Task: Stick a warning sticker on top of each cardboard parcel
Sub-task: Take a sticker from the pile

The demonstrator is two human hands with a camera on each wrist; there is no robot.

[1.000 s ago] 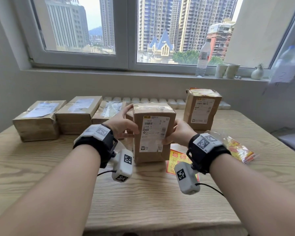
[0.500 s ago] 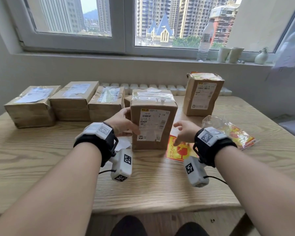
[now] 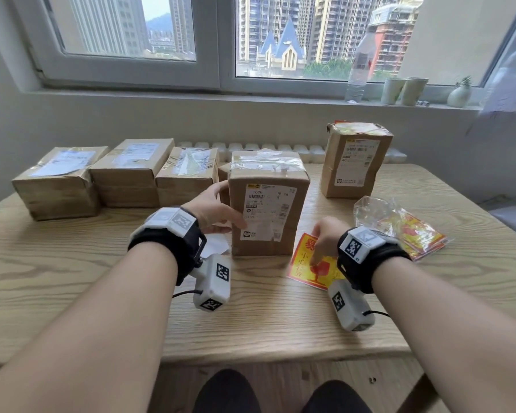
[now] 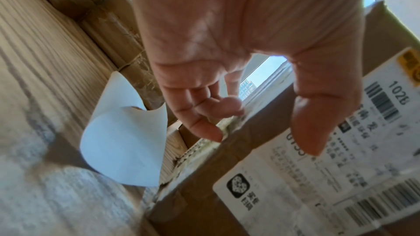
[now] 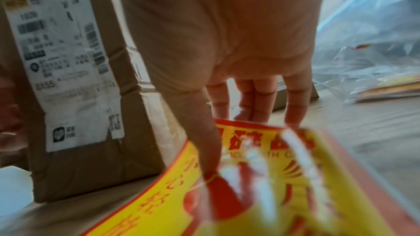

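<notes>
A tall cardboard parcel (image 3: 294,234) (image 4: 200,209) (image 5: 75,164) stands upright mid-table, label facing me, clear tape on its top. My left hand (image 3: 225,208) (image 4: 261,141) holds its left front edge, thumb on the label face and fingers curled at the side. A yellow and red warning sticker (image 3: 303,268) (image 5: 172,195) lies on the table right of the parcel. My right hand (image 3: 319,248) (image 5: 232,146) reaches down onto it with straight fingers at its far edge and the thumb on its face.
Three parcels (image 3: 131,171) lie in a row at the back left. Another upright parcel (image 3: 355,165) stands back right with a sticker on top. A plastic bag of stickers (image 3: 405,231) lies at the right. White backing paper (image 3: 218,247) (image 4: 122,141) curls by my left hand.
The parcel, held up by both hands, now stands on the table. My right hand has left it and dropped onto the sticker. My left hand stays on the parcel.
</notes>
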